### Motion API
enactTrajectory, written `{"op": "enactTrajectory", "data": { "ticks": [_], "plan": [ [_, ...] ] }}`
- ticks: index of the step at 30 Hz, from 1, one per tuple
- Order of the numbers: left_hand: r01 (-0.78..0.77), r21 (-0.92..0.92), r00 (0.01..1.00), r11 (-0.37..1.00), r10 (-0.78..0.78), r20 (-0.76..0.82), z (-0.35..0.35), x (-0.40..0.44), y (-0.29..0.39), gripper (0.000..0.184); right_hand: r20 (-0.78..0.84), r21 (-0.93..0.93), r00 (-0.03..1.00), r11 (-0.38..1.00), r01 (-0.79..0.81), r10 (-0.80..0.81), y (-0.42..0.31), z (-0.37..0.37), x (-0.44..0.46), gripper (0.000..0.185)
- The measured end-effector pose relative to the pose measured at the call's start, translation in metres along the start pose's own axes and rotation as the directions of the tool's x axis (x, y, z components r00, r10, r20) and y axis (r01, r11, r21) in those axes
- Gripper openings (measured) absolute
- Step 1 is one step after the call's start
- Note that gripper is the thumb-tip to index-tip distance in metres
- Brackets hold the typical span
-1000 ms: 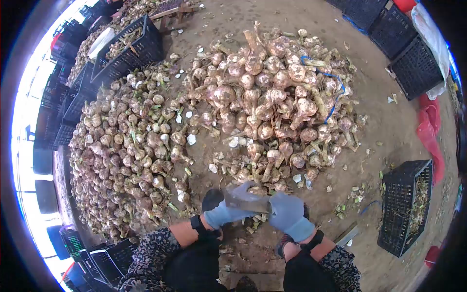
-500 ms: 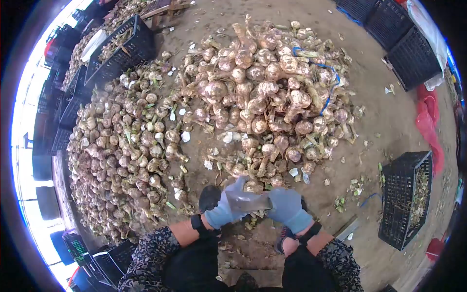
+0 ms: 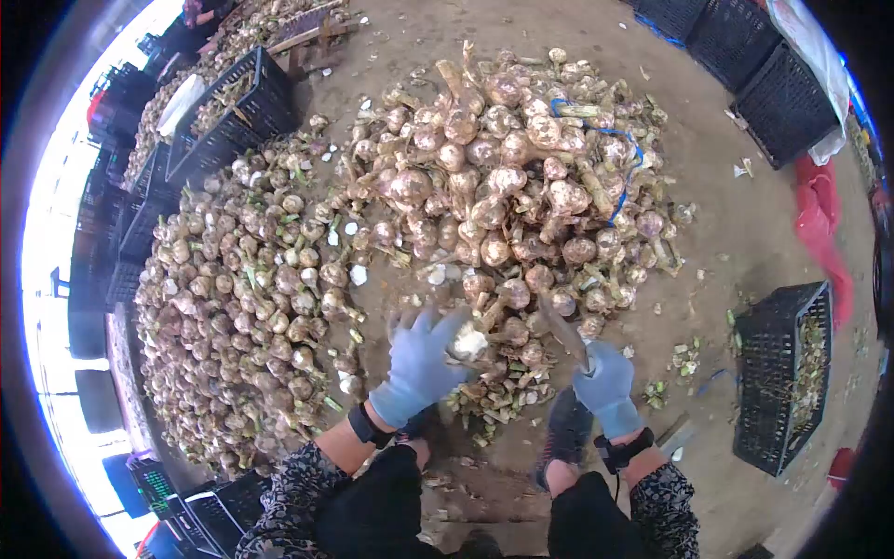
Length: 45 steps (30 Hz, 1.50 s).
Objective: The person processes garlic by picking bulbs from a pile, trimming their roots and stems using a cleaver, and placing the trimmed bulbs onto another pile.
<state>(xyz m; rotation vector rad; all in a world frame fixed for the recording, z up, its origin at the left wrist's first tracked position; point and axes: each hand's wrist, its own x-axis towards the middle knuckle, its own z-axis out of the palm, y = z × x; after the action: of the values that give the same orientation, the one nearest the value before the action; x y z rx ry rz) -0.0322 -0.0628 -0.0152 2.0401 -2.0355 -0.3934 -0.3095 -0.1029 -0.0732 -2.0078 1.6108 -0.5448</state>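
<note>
My left hand [image 3: 417, 365], in a blue-grey glove, is slightly smeared by motion. It seems to grip a garlic bulb [image 3: 468, 343] with a pale, bare white face at its thumb side. My right hand [image 3: 607, 384], gloved alike, is closed around the handle of a knife [image 3: 562, 328]. The blade points up and left over the near edge of a large heap of garlic with stems [image 3: 521, 172]. Between my feet and that heap lie cut stem pieces [image 3: 503, 396]. To the left spreads a pile of garlic bulbs with short-cut stems [image 3: 237, 307].
A black crate [image 3: 782, 377] holding trimmings stands at right, near a red net [image 3: 819, 233]. More black crates [image 3: 787, 107] stand at upper right, and another crate [image 3: 237, 116] at upper left. A blue cord [image 3: 636, 154] lies across the heap. Another person [image 3: 200, 14] shows at the top left.
My hands were together at the blade over a bulb; they have moved apart. The left has gone left with the bulb, the right moved right with the knife, its blade now pointing away from me.
</note>
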Motion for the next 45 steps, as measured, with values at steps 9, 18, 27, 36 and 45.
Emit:
{"op": "enactTrajectory", "data": {
  "ticks": [9,18,27,36,45],
  "plan": [
    [0.493,-0.723,0.807,-0.483,-0.056,0.588,0.010,-0.002,-0.007,0.043,0.137,0.268,0.989,0.963,0.012,-0.051,-0.033,0.018,-0.009,0.025],
    [0.564,-0.188,0.660,-0.804,0.303,0.687,0.029,-0.008,0.007,0.045,0.277,0.405,0.948,0.914,0.030,-0.154,-0.053,0.040,-0.007,0.020],
    [0.446,-0.263,0.623,-0.855,0.086,0.777,0.012,-0.015,-0.011,0.039,0.251,0.111,0.968,0.993,-0.042,0.013,0.011,0.045,-0.037,0.022],
    [-0.451,-0.868,0.208,-0.207,-0.970,0.124,-0.058,-0.140,-0.236,0.020,0.193,0.515,0.966,0.821,-0.247,0.170,0.032,0.051,-0.033,0.016],
    [0.203,-0.185,0.964,0.961,-0.163,0.210,0.110,-0.019,-0.073,0.056,0.270,0.438,0.945,0.851,-0.290,0.183,0.017,0.047,-0.034,0.017]
  ]
}}
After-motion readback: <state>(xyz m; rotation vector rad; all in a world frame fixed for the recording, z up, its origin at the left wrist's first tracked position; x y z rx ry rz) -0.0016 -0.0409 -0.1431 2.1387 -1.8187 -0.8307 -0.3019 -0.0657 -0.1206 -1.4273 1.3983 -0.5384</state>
